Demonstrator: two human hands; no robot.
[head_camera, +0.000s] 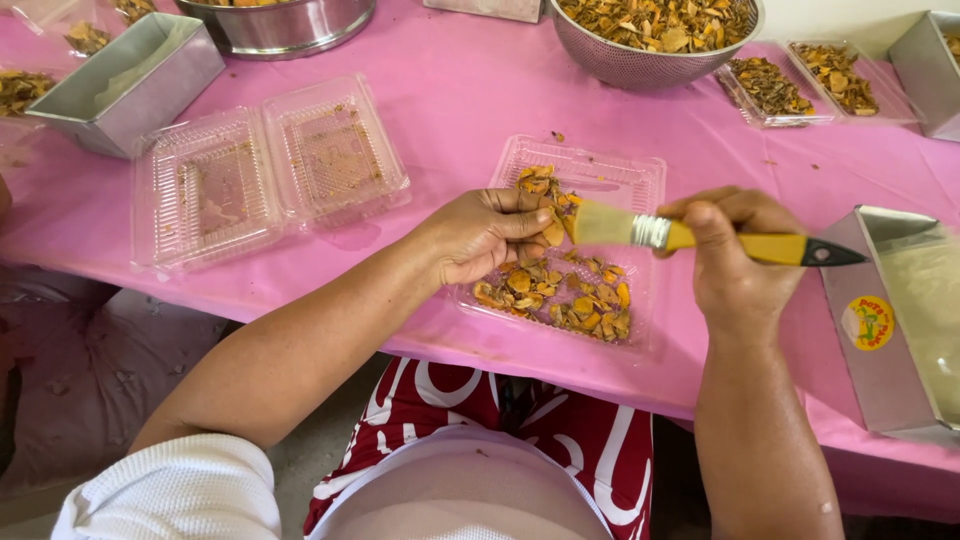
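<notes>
Two hands meet over the clear plastic tray (640, 178) in front of me on the pink tablecloth (470, 90). My left hand (487, 235) is curled, thumb and fingertips pinching one dried orange slice (552, 235) just above the tray. My right hand (735, 255) is closed in a fist around the yellow handle of a paintbrush (700, 238), and the bristles touch the pinched slice.

Judging from the tray, the work looks partway through: a modest heap of dried slices (560, 290) covers its near half, while the far half shows bare plastic. I cannot tell which of those pieces have been brushed.

Plenty seems left. A metal colander (600, 55) at the far edge is heaped with the same dried pieces, well apart from my hands. Beside it to the right, two small trays (800, 80) hold dark pieces. To my left, an open clamshell box (270, 170) lies flat with only crumbs inside, and a metal tin (130, 80) stands beyond it. Another metal tin (900, 310), bearing a round sticker, sits just right of my brush hand; what it contains I cannot make out.
</notes>
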